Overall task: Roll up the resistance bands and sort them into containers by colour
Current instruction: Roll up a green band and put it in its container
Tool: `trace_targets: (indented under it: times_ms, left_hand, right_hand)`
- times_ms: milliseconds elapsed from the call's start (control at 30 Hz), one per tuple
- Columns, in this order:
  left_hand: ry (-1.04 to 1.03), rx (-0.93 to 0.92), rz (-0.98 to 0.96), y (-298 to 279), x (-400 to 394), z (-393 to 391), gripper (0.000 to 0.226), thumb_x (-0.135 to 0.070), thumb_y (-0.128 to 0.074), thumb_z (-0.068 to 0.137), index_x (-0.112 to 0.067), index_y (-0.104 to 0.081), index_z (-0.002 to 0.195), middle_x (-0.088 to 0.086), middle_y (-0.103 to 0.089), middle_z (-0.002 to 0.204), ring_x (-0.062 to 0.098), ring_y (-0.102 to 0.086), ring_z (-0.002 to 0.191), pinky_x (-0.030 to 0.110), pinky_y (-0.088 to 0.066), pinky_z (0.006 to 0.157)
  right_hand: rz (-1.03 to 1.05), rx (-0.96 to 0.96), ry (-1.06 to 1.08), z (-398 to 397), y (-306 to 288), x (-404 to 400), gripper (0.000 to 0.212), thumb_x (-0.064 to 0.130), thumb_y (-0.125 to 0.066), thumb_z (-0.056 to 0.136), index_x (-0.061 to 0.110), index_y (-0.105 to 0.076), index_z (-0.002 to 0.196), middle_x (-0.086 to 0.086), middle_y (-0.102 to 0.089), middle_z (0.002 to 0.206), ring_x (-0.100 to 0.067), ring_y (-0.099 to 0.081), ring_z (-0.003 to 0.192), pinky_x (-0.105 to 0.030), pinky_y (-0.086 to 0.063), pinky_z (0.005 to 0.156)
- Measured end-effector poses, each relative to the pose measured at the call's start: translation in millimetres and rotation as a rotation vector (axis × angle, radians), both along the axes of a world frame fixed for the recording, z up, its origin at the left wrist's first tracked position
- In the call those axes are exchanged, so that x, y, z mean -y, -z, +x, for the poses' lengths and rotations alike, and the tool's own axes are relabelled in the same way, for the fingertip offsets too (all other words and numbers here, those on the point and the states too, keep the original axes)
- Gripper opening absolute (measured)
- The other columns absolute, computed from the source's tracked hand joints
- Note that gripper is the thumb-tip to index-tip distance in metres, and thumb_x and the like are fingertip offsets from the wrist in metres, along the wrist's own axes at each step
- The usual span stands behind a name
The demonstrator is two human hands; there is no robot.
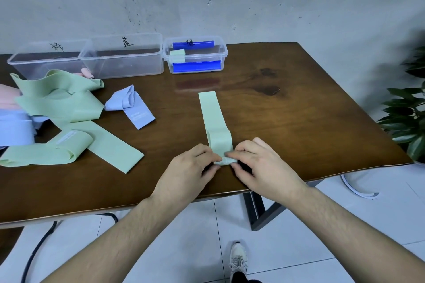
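Observation:
A light green resistance band (213,119) lies flat on the brown table, running away from me, its near end curled into a small roll. My left hand (188,167) and my right hand (259,163) pinch that roll from either side. At the back stand three clear containers: a left one (46,60), a middle one (124,57), and a right one with blue clips (195,55) holding one rolled green band (177,54). Loose green bands (62,108), a blue band (133,108) and pink ones (7,96) lie at the left.
A small pink roll (87,73) sits in front of the middle container. A potted plant (409,110) stands off the table's right edge. The table's front edge (115,209) is just below my wrists. A black cable (39,248) hangs down to the floor.

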State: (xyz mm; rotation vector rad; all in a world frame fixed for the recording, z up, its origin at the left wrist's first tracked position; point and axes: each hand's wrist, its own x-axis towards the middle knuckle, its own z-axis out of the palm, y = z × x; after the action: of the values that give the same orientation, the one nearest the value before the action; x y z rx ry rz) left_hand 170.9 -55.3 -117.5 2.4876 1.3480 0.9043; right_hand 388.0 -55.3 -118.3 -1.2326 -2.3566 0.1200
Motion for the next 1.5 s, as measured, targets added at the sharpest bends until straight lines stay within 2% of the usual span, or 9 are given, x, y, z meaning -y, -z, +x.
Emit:
trace_targets:
  times_ms: [233, 333, 500, 667, 833, 933, 1133, 1400, 1500]
  left_hand:
    - [-0.025, -0.024, 0.040, 3.7, 0.2, -0.7, 0.016, -0.017, -0.081, 0.081, -0.017, -0.077, 0.097, -0.005, -0.068, 0.096, 0.007, -0.048, 0.071, 0.007, -0.039, 0.069]
    - [-0.024, -0.024, 0.031, 1.9, -1.7, 0.7, 0.016, -0.017, -0.080, 0.082, -0.016, -0.078, 0.097, -0.006, -0.066, 0.095, 0.000, -0.042, 0.066, 0.007, -0.039, 0.069]
    - [-0.024, -0.061, -0.048, 0.3, -4.6, -2.0, 0.023, -0.023, -0.078, 0.084, -0.017, -0.076, 0.106, -0.008, -0.061, 0.104, -0.001, -0.039, 0.065, 0.006, -0.038, 0.070]
    - [-0.003, -0.019, -0.063, -0.6, -8.0, -3.1, 0.018, -0.015, -0.075, 0.086, -0.016, -0.075, 0.104, -0.007, -0.065, 0.102, -0.006, -0.040, 0.079, -0.006, -0.030, 0.075]
    - [-0.016, -0.053, -0.093, -6.1, -13.4, -3.7, 0.017, -0.022, -0.067, 0.093, -0.018, -0.075, 0.108, -0.011, -0.066, 0.105, 0.005, -0.060, 0.087, 0.005, -0.038, 0.079]
    - [-0.019, -0.070, -0.137, -8.1, -16.2, -4.2, 0.022, -0.026, -0.062, 0.096, -0.021, -0.073, 0.114, -0.013, -0.064, 0.109, 0.004, -0.059, 0.089, 0.002, -0.035, 0.078]
    - [-0.034, -0.010, -0.117, -6.3, -12.9, -3.7, 0.019, -0.023, -0.069, 0.092, -0.020, -0.072, 0.110, -0.012, -0.057, 0.107, 0.004, -0.045, 0.067, 0.000, -0.035, 0.065]
    - [-0.033, -0.083, -0.102, -6.0, -21.2, -2.3, 0.024, -0.020, -0.067, 0.092, -0.018, -0.070, 0.116, -0.008, -0.060, 0.111, 0.008, -0.055, 0.071, 0.019, -0.050, 0.073]
    - [-0.041, -0.082, -0.122, -8.3, -23.2, -1.9, 0.026, -0.021, -0.064, 0.094, -0.018, -0.069, 0.120, -0.009, -0.059, 0.113, 0.007, -0.056, 0.076, 0.014, -0.044, 0.076]
  right_hand:
    - [-0.119, -0.182, 0.066, -0.1, 3.0, 2.3, 0.032, 0.020, -0.070, 0.092, 0.023, -0.068, 0.124, 0.014, -0.064, 0.109, -0.006, -0.048, 0.096, -0.025, -0.048, 0.086]
    - [-0.036, -0.132, 0.054, 0.4, 4.4, 1.5, 0.022, 0.022, -0.072, 0.091, 0.022, -0.072, 0.113, 0.014, -0.064, 0.109, -0.013, -0.050, 0.098, -0.030, -0.049, 0.088]
    - [0.027, -0.039, 0.041, -1.4, 4.9, -3.9, 0.022, 0.023, -0.069, 0.094, 0.018, -0.072, 0.115, 0.008, -0.062, 0.107, -0.015, -0.049, 0.095, -0.036, -0.052, 0.086]
    - [0.000, -0.034, 0.030, -2.6, 1.0, -7.6, 0.020, 0.022, -0.067, 0.096, 0.017, -0.072, 0.114, 0.007, -0.063, 0.105, -0.014, -0.049, 0.093, -0.035, -0.052, 0.084]
    - [-0.016, -0.046, 0.071, -2.4, -4.2, -8.9, 0.026, 0.026, -0.069, 0.095, 0.021, -0.071, 0.120, 0.010, -0.062, 0.109, -0.012, -0.048, 0.099, -0.033, -0.051, 0.089]
    - [-0.031, -0.025, 0.037, -3.3, -5.2, -8.7, 0.027, 0.025, -0.070, 0.093, 0.025, -0.070, 0.120, 0.013, -0.061, 0.111, -0.008, -0.046, 0.099, -0.029, -0.049, 0.089]
    - [-0.044, -0.015, 0.048, -4.7, -4.1, -14.6, 0.028, 0.025, -0.069, 0.094, 0.024, -0.070, 0.121, 0.011, -0.062, 0.112, -0.008, -0.047, 0.098, -0.031, -0.050, 0.087]
    - [-0.018, -0.007, 0.055, -3.2, -1.5, -22.7, 0.035, 0.027, -0.069, 0.093, 0.025, -0.066, 0.128, 0.010, -0.059, 0.117, -0.013, -0.048, 0.101, -0.037, -0.050, 0.089]
    - [-0.031, -0.010, 0.049, -3.8, -3.4, -24.5, 0.031, 0.027, -0.068, 0.093, 0.027, -0.067, 0.124, 0.012, -0.060, 0.116, -0.012, -0.048, 0.101, -0.036, -0.050, 0.090]
